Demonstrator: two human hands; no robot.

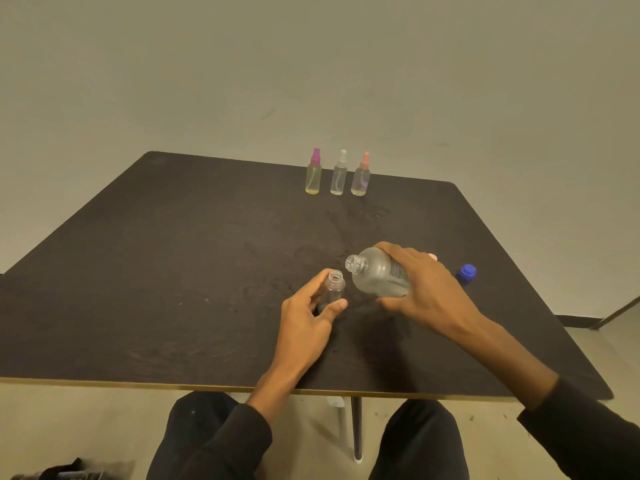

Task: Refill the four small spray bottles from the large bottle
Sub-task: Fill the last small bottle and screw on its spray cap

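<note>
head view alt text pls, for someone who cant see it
A person's right hand tilts a large clear plastic bottle toward an uncapped small clear bottle gripped by the left hand on a dark table. Three capped small spray bottles stand at the far edge; a blue cap lies right.

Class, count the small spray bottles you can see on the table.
4: purple-capped bottle, white-capped bottle and orange-capped bottle stand along the far edge; an uncapped bottle is in the left hand.
</note>
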